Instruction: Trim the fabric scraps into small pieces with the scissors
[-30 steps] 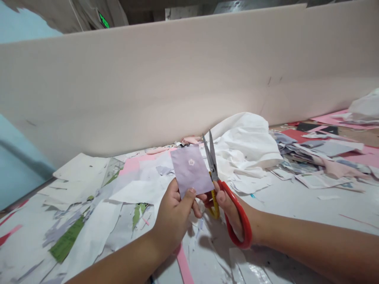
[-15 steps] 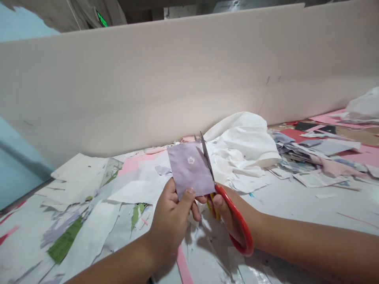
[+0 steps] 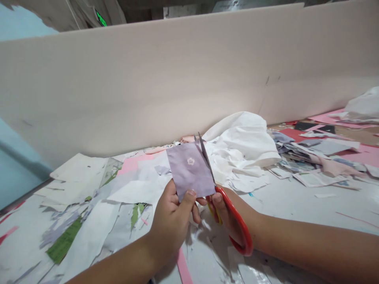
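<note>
Lilac square [image 3: 189,177] at centre, pale flower [image 3: 191,161] mid-face. Left hand [image 3: 170,219] pinches its 6 o'clock edge; right hand [image 3: 226,209] grips scissors [image 3: 235,211], blades [image 3: 206,156] astride its 3 o'clock edge. Green sign [image 3: 101,18], 11 o'clock: illegible.

We take this for a cutting workshop: red-handled scissors [image 3: 233,210] are held over a white tabletop [image 3: 284,205] littered with pink, green and white offcuts [image 3: 65,241]. Along the tabletop's far edge we see a pale partition [image 3: 148,79] and a crumpled white cloth [image 3: 242,142], and toward its right edge a heap of scraps [image 3: 321,157].
</note>
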The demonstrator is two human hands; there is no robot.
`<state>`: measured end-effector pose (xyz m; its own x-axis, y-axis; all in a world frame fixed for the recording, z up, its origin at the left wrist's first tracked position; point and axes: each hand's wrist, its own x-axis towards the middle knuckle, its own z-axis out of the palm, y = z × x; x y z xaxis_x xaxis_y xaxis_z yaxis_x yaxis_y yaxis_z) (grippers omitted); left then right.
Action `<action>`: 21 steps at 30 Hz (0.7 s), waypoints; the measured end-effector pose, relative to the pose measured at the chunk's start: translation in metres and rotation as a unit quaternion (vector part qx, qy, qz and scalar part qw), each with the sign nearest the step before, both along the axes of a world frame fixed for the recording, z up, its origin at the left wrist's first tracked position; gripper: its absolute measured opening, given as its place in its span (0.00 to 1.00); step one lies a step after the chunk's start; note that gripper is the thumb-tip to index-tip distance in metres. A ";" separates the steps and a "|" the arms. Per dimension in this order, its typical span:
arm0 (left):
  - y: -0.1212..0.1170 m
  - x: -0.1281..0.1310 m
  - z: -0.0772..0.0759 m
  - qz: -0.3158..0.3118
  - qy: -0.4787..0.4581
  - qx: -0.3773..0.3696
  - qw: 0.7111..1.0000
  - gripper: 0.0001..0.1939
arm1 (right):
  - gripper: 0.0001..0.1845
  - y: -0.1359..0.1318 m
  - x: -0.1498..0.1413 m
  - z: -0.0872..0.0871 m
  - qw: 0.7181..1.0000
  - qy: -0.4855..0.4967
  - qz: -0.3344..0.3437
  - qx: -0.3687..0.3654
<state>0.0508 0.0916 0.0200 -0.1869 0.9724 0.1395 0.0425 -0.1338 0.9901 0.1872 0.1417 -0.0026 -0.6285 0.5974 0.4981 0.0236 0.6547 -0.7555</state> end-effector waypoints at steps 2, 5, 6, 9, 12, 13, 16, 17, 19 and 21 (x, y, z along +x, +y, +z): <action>-0.001 0.000 0.000 0.001 0.008 -0.003 1.000 0.04 | 0.27 0.000 0.000 -0.003 1.000 -0.010 -0.020 0.002; -0.002 -0.001 -0.002 0.004 0.026 -0.015 1.000 0.06 | 0.28 -0.001 0.000 -0.005 0.999 -0.019 -0.033 -0.001; -0.003 -0.002 -0.003 0.005 0.030 -0.017 0.999 0.06 | 0.28 -0.001 0.000 -0.005 0.999 -0.021 -0.033 -0.006; -0.002 -0.003 -0.005 0.004 0.031 -0.011 0.999 0.07 | 0.28 -0.001 0.000 -0.006 0.999 -0.017 -0.022 -0.021; 0.000 -0.002 -0.006 0.000 0.024 -0.011 1.000 0.07 | 0.28 -0.002 -0.001 -0.007 0.999 -0.022 -0.020 -0.032; 0.000 -0.001 -0.006 -0.001 0.023 -0.012 1.000 0.07 | 0.29 -0.002 0.000 -0.007 0.999 -0.026 -0.021 -0.040; 0.000 -0.001 -0.006 -0.005 0.022 -0.010 1.000 0.07 | 0.30 -0.003 0.000 -0.007 0.997 -0.030 -0.020 -0.063; 0.000 -0.001 -0.007 -0.006 0.021 -0.009 1.000 0.07 | 0.31 -0.003 0.000 -0.006 0.997 -0.029 -0.017 -0.068; -0.001 -0.002 -0.008 -0.007 0.018 -0.009 1.000 0.07 | 0.32 -0.004 0.000 -0.003 0.997 -0.026 -0.009 -0.066; -0.001 -0.003 -0.009 -0.006 0.020 -0.010 1.000 0.07 | 0.34 -0.004 -0.001 -0.001 0.998 -0.022 -0.005 -0.060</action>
<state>0.0476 0.0907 0.0111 -0.1699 0.9773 0.1267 0.0797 -0.1145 0.9902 0.1867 0.1373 -0.0037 -0.6419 0.6575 0.3946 0.0658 0.5599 -0.8260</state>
